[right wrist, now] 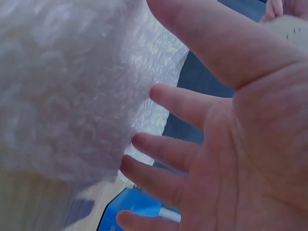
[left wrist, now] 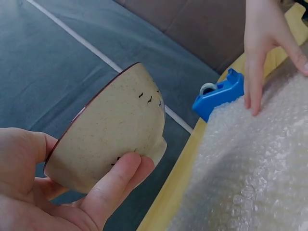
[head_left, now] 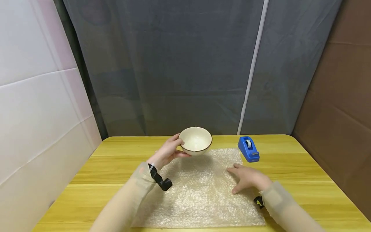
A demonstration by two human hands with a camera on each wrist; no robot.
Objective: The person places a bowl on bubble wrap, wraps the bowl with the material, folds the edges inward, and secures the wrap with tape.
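1. On my head feed, the left hand (head_left: 169,151) grips a cream round bowl with a thin dark-brown rim (head_left: 196,139) just below the centre of the frame, thumb over the rim and fingers underneath
2. I see the bowl held up above the far part of a clear, crinkled sheet of bubble wrap (head_left: 200,193), tilted so its pale inside faces the head camera
3. My left wrist view shows two fingers laid along the bowl's outer wall near its foot, with small dark marks on that wall
4. The right hand (head_left: 247,178), right of the lower centre, holds nothing: its fingers are spread and nearly straight, thumb well apart, over the right side of the sheet; I cannot tell whether the fingertips touch it
5. A blue plastic tape dispenser with a white roll (head_left: 249,149) stands beyond that hand, right of centre, just beside the sheet's far right corner
6. Everything sits on a yellow wood-grain table (head_left: 95,170), with a dark grey curtain (head_left: 179,64) across the upper frame
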